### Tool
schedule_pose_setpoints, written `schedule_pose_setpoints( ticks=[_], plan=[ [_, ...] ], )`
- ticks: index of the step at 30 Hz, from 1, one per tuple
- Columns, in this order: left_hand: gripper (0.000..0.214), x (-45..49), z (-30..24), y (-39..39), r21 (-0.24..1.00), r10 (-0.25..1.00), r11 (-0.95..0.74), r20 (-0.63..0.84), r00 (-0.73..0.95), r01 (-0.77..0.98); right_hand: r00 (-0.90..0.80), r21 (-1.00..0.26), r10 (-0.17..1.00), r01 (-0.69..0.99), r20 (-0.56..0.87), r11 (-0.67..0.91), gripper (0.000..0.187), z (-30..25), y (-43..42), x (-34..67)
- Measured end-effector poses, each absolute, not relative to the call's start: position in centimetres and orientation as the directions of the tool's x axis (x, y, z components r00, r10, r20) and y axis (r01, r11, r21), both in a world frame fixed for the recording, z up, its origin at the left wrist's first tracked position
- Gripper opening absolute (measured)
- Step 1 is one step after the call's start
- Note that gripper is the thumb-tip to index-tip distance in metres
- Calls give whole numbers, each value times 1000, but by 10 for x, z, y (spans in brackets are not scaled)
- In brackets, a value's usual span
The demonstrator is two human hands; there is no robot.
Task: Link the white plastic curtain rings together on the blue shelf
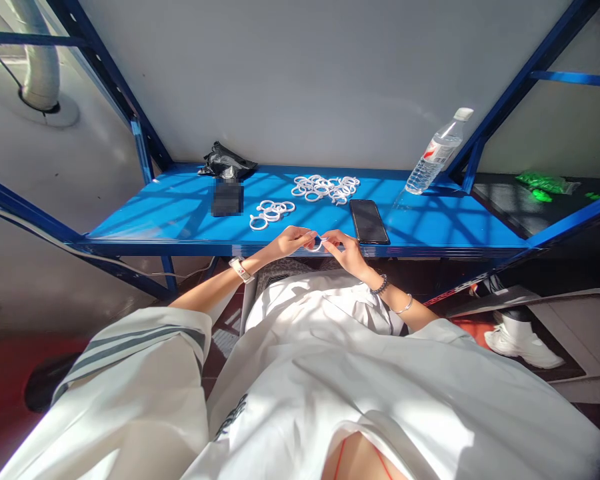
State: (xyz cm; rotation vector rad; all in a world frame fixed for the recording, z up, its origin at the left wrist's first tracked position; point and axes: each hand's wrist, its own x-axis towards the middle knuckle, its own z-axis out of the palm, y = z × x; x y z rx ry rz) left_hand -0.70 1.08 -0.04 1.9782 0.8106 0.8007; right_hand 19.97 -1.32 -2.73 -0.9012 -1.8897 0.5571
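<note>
Between my two hands, just over the front edge of the blue shelf (180,230), is a small white plastic ring (314,248). My left hand (295,241) pinches its left side, fingers closed. On the right side, the thumb and fingertips of my right hand (347,252) grip the same ring. Beyond my hands lies a larger heap of white rings (325,188). A smaller group of similar rings (271,213) sits to the left, nearer me. Several of these rings show a small tab on the rim.
A black phone (369,222) lies right of my hands. Farther right a water bottle (435,155) stands, appearing tilted. At the back left are a crumpled black bag (226,160) and a blurred dark rectangle (227,198). Blue metal posts (505,100) flank the shelf.
</note>
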Motion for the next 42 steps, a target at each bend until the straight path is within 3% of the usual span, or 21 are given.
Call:
schedule_pose_setpoints(
  ticks=[7,13,28,42],
  plan=[
    [48,-10,2,6,874,758,-448,262,597,186,-279,-716,783,318,556,621,36,-26,-13,200],
    [54,-11,1,7,865,715,-479,287,637,148,-276,-718,790,331,547,612,36,-27,-13,200],
    [52,-9,0,5,841,766,-479,260,588,252,-329,-732,794,317,512,603,41,-23,-13,202],
    [56,-8,-5,8,860,741,-486,311,596,155,-311,-705,781,338,542,624,31,-24,-13,201]
  ],
)
